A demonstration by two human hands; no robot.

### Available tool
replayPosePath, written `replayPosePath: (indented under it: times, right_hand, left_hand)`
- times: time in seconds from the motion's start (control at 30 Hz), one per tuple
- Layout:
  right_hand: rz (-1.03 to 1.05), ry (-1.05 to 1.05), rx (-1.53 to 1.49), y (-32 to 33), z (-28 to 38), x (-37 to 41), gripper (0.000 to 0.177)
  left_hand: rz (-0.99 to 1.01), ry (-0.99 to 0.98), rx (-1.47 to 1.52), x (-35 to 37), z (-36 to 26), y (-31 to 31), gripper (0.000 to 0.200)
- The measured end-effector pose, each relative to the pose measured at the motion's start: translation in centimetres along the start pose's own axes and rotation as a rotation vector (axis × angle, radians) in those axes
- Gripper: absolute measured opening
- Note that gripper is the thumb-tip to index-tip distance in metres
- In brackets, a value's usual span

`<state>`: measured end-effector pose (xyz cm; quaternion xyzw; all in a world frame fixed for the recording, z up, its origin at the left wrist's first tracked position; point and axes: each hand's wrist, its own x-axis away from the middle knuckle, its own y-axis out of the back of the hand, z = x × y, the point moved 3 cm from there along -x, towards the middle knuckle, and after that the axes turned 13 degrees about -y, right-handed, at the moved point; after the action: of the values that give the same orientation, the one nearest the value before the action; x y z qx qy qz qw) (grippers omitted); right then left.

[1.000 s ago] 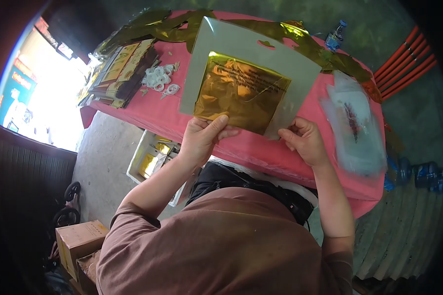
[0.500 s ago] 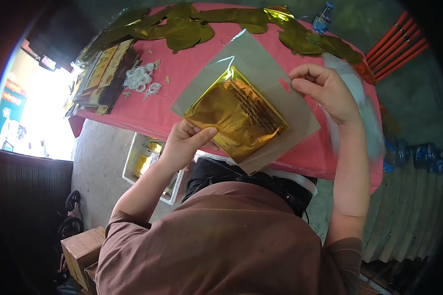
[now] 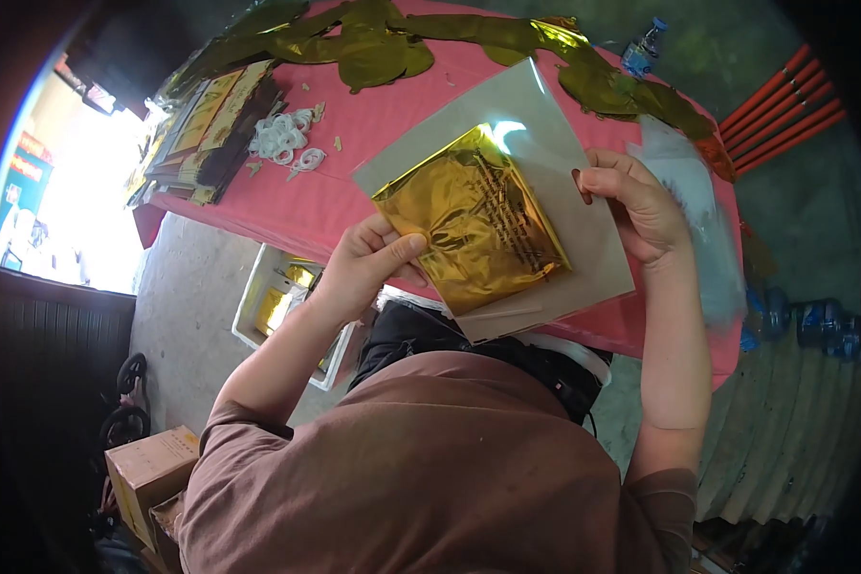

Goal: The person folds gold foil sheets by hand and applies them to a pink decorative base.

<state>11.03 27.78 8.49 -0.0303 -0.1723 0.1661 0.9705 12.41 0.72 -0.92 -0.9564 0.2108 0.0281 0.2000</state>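
Observation:
A folded square of shiny gold foil (image 3: 493,225), printed with several lines of dark text, lies within the outline of a clear plastic bag (image 3: 591,247) above the table's front edge. My left hand (image 3: 368,258) is closed on the left side of the bag and foil, thumb on top and fingers underneath. At the bag's right edge, my right hand (image 3: 641,206) pinches the plastic beside a small cut-out hole. Bright glare sits on the foil's upper corner.
The table has a pink cloth (image 3: 354,148). On it are flat gold foil shapes (image 3: 383,57), white ribbon rolls (image 3: 282,139), stacked printed packets (image 3: 206,129) and clear plastic bags (image 3: 694,210). A white foam box (image 3: 249,311) stands on the floor to the left; a bottle (image 3: 644,48) is beyond the table.
My right hand has closed onto the bag's right edge near the hole. The bag and foil have turned slightly, and the view has shifted a little.

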Motion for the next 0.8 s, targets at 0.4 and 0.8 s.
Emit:
replayPosePath:
  times: [0.4,0.8]
  right_hand:
    - [0.059,-0.067,-0.256,-1.1,-0.5,-0.8,0.023]
    - [0.176,0.040,0.099,-9.0,-1.0,-2.5,0.020]
  left_hand:
    - [0.085,-0.022,0.318,1.0,-0.2,0.0,0.032]
    - [-0.574,-0.033,0.402,2.9,-3.7,3.8,0.029]
